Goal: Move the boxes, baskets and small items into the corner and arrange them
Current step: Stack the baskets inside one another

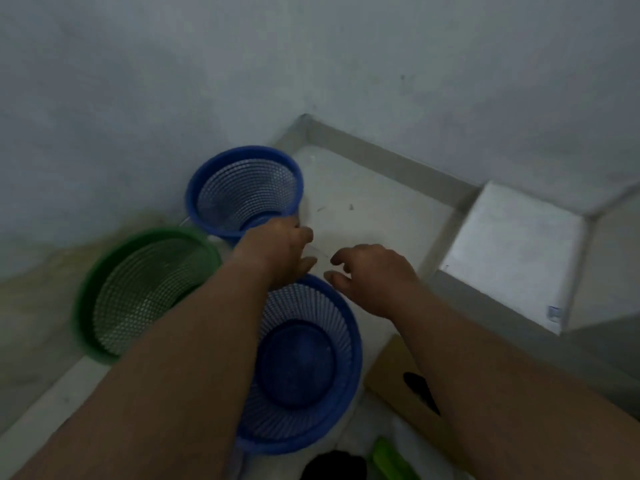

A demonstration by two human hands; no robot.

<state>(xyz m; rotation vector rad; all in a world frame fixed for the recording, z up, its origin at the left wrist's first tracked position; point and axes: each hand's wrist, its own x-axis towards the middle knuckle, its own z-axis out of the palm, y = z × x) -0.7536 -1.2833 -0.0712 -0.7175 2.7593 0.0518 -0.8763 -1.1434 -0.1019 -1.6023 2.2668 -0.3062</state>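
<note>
A plain room corner at home: painted walls (173, 81), tiled floor (363, 202), plastic baskets (242, 188).

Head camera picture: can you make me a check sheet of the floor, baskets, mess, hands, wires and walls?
Surface: pale floor, few dark specks.
Job's things: small blue basket nearest the corner; green basket at the left wall; large blue basket under the forearms; cardboard box at right.
Clutter: green thing and black thing at bottom edge, unidentifiable.
Hands: left hand at small blue basket's rim, grip unclear; right hand loosely curled, empty.
Cables: nothing seen.
Surroundings: grey walls meeting in a corner; white block at right.
</note>
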